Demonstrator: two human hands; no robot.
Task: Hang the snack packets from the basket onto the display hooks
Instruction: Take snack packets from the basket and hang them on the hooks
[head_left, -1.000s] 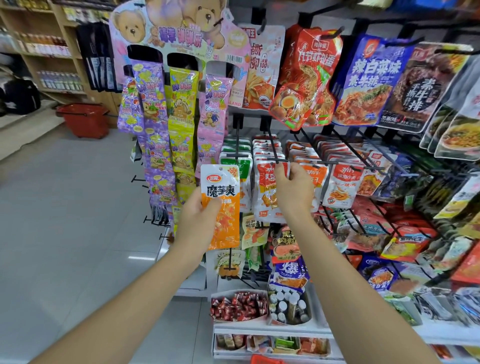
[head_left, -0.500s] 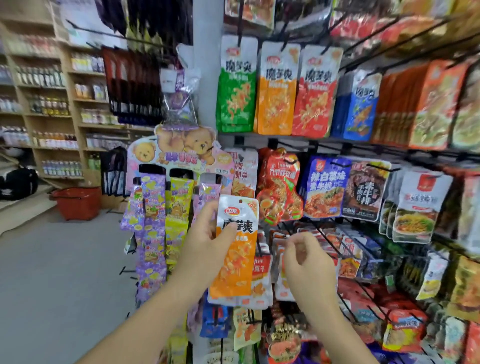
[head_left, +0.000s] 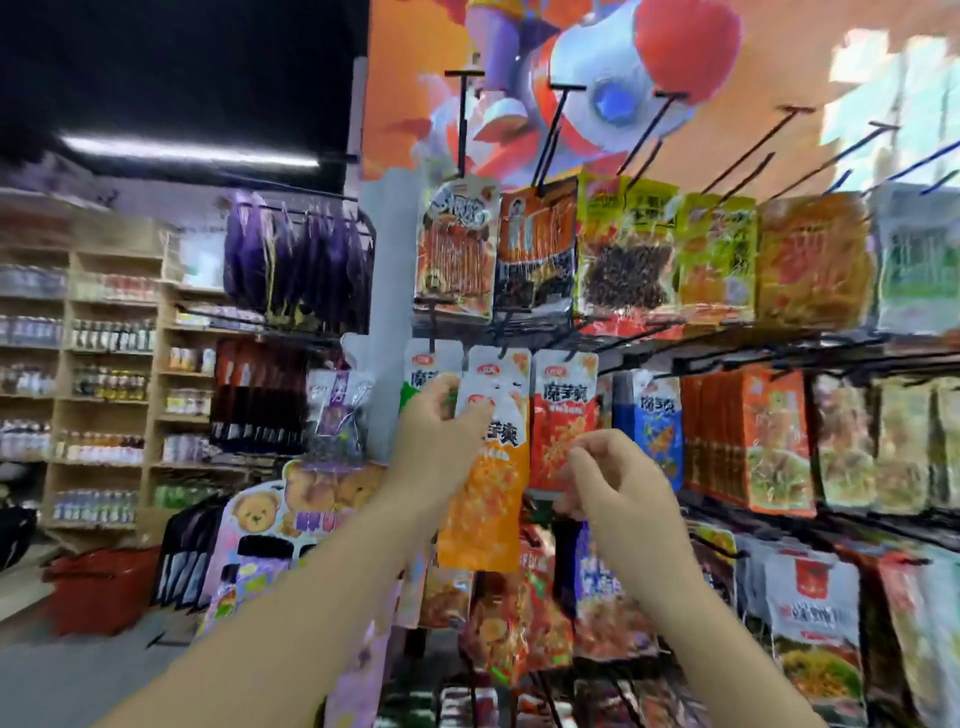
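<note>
One orange snack packet (head_left: 483, 499) is held up to the display hooks (head_left: 431, 332) by the left hand (head_left: 441, 436).

The packet is pinched near its white top between the left thumb and fingers, and its top lies over a matching hung packet (head_left: 501, 366), between a green packet (head_left: 415, 382) and a red packet (head_left: 563, 415). The right hand (head_left: 618, 483) is raised just beside the packet's right edge, fingers curled in, with nothing seen in its grip (motion blur softens the detail). The packet is judged light, thin and limp, with slick foil that may slide. It is best held at the stiffer sealed header beside the hang hole, so the hole can be fed onto a hook tip. The red basket (head_left: 101, 592) is seen on the floor, well apart at lower left.
</note>
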